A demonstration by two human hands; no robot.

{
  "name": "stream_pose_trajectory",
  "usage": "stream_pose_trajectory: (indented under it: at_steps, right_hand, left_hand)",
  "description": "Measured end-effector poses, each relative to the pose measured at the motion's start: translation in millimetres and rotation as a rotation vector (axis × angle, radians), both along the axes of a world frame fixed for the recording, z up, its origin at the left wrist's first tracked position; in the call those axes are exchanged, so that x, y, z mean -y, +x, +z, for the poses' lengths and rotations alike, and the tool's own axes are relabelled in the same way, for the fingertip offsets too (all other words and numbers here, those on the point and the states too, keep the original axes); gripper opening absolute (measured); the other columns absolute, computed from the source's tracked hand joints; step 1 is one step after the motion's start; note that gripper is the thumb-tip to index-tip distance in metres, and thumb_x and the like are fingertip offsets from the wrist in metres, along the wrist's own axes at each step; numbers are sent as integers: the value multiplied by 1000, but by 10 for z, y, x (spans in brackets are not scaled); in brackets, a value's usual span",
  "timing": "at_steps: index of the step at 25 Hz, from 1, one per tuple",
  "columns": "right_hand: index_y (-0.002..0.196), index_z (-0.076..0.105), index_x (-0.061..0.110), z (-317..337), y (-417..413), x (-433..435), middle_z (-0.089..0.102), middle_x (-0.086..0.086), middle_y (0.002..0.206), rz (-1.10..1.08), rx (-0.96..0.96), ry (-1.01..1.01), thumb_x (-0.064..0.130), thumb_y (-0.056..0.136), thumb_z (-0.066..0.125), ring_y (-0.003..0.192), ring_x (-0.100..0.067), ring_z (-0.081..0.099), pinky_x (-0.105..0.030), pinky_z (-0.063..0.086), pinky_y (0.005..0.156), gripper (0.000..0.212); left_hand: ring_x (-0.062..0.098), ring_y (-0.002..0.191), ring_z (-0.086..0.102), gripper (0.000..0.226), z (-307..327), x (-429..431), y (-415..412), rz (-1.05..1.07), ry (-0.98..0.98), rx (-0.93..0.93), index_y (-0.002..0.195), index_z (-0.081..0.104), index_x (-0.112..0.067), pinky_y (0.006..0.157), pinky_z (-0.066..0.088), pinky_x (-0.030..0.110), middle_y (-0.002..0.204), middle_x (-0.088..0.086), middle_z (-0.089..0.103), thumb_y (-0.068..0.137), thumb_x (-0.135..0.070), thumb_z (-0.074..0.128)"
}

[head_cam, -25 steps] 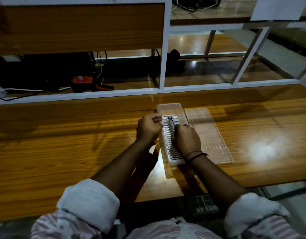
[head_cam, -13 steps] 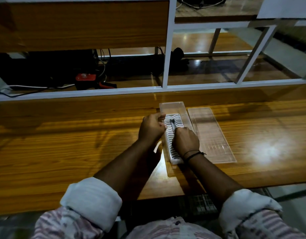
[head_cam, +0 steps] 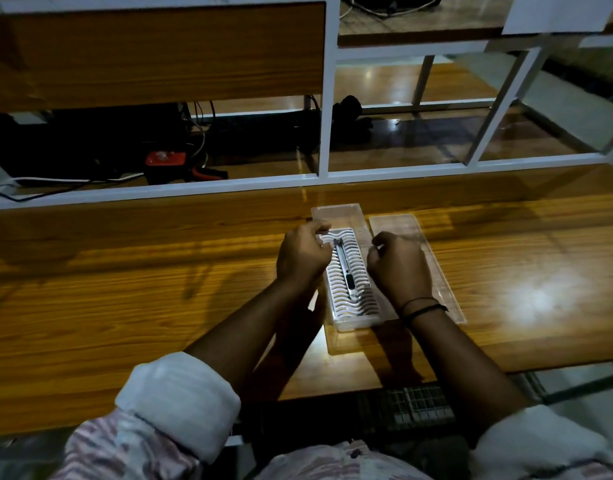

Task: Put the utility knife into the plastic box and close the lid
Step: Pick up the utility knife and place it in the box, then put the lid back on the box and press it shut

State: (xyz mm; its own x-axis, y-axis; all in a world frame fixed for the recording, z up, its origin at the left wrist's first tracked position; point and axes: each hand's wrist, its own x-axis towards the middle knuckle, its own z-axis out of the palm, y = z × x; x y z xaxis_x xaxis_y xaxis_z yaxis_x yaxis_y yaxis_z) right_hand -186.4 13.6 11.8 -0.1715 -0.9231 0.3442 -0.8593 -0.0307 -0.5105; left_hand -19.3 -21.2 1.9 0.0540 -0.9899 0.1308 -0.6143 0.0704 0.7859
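A clear plastic box (head_cam: pixel 336 211) lies lengthwise on the wooden table (head_cam: pixel 125 289), with a white ridged insert inside. The slim utility knife (head_cam: pixel 346 271) rests along the middle of that insert, free of both hands. My left hand (head_cam: pixel 303 258) is at the box's left wall, its fingertips curled against the rim. My right hand (head_cam: pixel 400 268) hovers just right of the box with fingers curled and nothing in them. It partly covers the clear lid (head_cam: pixel 447 292), which lies flat beside the box on the right.
A white metal frame rail (head_cam: pixel 159 194) runs along the table's back edge. Behind it sit a red and black device (head_cam: pixel 165 164) and several cables. The table's front edge is close to my body, with a wire grid (head_cam: pixel 416 403) below.
My right hand has let go of the knife and moved right, off the box and over the lid. The knife now lies uncovered in the insert. My left hand stays at the box's left side.
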Motion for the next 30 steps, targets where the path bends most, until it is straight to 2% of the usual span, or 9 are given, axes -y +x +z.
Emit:
stream_pose_trajectory:
  at_steps: [6, 9, 11, 14, 15, 19, 22, 25, 30]
  right_hand:
    - [101, 78, 7, -164, -668, 116, 76, -21, 86, -161, 65, 87, 12, 87, 64, 77, -40, 70, -39, 58, 67, 21]
    - [103, 77, 8, -258, -935, 145, 76, -19, 93, -193, 104, 156, 14, 88, 63, 85, -39, 71, -39, 58, 71, 21]
    - [101, 77, 8, -278, -1120, 172, 75, -19, 94, -218, 160, 199, 14, 88, 62, 86, -38, 70, -40, 60, 73, 20]
    - [99, 74, 5, -325, -1352, 206, 73, -18, 98, -228, 196, 244, 9, 86, 62, 89, -37, 68, -40, 58, 74, 18]
    - [101, 73, 4, -347, -1412, 218, 71, -18, 100, -225, 207, 271, 7, 86, 63, 91, -37, 67, -38, 57, 74, 18]
    - [83, 70, 2, -432, -1545, 274, 69, -15, 85, -188, 201, 385, 4, 83, 63, 81, -35, 68, -44, 62, 73, 8]
    - [72, 67, 1, -465, -1627, 345, 66, -15, 73, -141, 202, 409, 5, 82, 63, 70, -34, 66, -45, 63, 67, 11]
    - [70, 68, 4, -483, -1697, 397, 67, -13, 74, -98, 218, 435, 11, 84, 67, 69, -31, 67, -41, 62, 67, 16]
    - [80, 70, -3, -522, -1831, 482, 71, -19, 82, -136, 427, 455, 4, 85, 62, 74, -32, 66, -37, 58, 70, 11]
  left_hand:
    - [16, 110, 74, 38, 163, 11, -547, -70, -10, -63, 130, 75, -18, 94, 62, 37, 124, 1, 79, 92, -19, 72]
    - [21, 115, 73, 41, 234, 12, -890, -89, 100, -103, 134, 73, -10, 90, 53, 24, 127, 9, 78, 94, -18, 69]
    - [25, 115, 73, 42, 319, 8, -1150, -111, 223, -103, 135, 71, -9, 87, 50, 24, 130, 11, 76, 95, -24, 72]
    - [27, 97, 67, 16, 346, 47, -1497, -97, 367, -57, 92, 67, -16, 74, 48, 29, 92, 3, 69, 97, -30, 71]
    - [25, 85, 63, 26, 339, 47, -1606, -64, 413, -42, 79, 57, -17, 64, 45, 29, 79, 1, 60, 98, -29, 69]
    - [18, 64, 49, 36, 254, 16, -1956, -13, 545, 19, 67, 46, -18, 53, 37, 27, 70, -1, 48, 101, -18, 57]
    - [23, 68, 57, 13, 171, 30, -2132, 71, 537, 127, 77, 60, -7, 48, 38, 28, 78, 8, 63, 86, -16, 60]
    - [32, 82, 73, 44, -5, 82, -2218, 185, 520, 127, 113, 70, 5, 50, 43, 24, 99, 19, 76, 76, -17, 61]
    - [28, 80, 71, 4, 117, -27, -2174, 272, 449, 148, 87, 69, -3, 59, 47, 30, 84, 10, 68, 90, -2, 65]
